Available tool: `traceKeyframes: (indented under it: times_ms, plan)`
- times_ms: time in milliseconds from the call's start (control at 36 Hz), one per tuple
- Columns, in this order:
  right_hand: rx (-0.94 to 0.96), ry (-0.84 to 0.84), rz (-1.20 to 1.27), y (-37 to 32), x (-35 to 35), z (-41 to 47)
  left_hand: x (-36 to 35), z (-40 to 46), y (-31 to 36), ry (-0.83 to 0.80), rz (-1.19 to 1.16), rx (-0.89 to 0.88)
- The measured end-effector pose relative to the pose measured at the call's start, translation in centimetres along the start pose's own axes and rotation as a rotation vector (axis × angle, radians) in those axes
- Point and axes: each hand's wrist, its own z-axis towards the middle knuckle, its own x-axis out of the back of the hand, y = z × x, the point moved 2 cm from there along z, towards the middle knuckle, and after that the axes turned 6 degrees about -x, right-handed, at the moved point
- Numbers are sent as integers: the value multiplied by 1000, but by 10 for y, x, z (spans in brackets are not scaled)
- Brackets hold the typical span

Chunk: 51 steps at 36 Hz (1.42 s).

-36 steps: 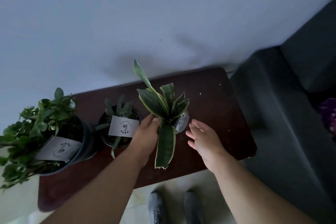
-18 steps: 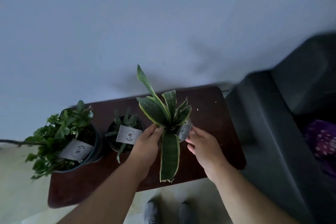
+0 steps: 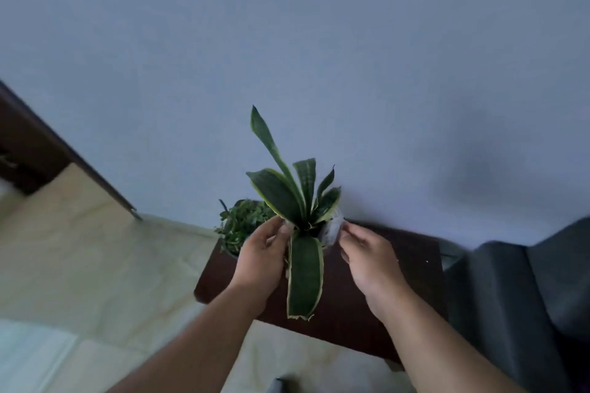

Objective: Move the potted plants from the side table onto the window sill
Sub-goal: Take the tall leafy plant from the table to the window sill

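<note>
A snake plant [image 3: 297, 201] with long yellow-edged leaves is held up in front of me, above the dark wooden side table [image 3: 383, 297]. My left hand [image 3: 260, 257] grips its pot on the left side and my right hand [image 3: 370, 260] grips the right side, by the white label [image 3: 332, 230]. The pot itself is mostly hidden behind my fingers and a drooping leaf. A bushy small-leaved potted plant [image 3: 242, 223] stands on the table's far left end, partly behind my left hand. The third potted plant is hidden.
A plain pale wall [image 3: 319, 41] rises behind the table. A dark grey sofa [image 3: 526, 297] stands against the table's right side. Beige tiled floor [image 3: 95, 265] spreads to the left, with a dark wooden door frame [image 3: 48, 143] at the far left.
Both hands have lifted the snake plant off the table. My view has swung to the left, so the floor and door frame now show and the middle pot is hidden.
</note>
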Motion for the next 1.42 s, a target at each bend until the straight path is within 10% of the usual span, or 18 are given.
traceKeyframes:
  times_ms: [444, 1417]
  plan:
    - [193, -459, -249, -77, -241, -100, 247, -100, 16, 539, -218, -92]
    - [66, -1324, -422, -11, -921, -428, 874, -317, -106, 1360, -364, -134]
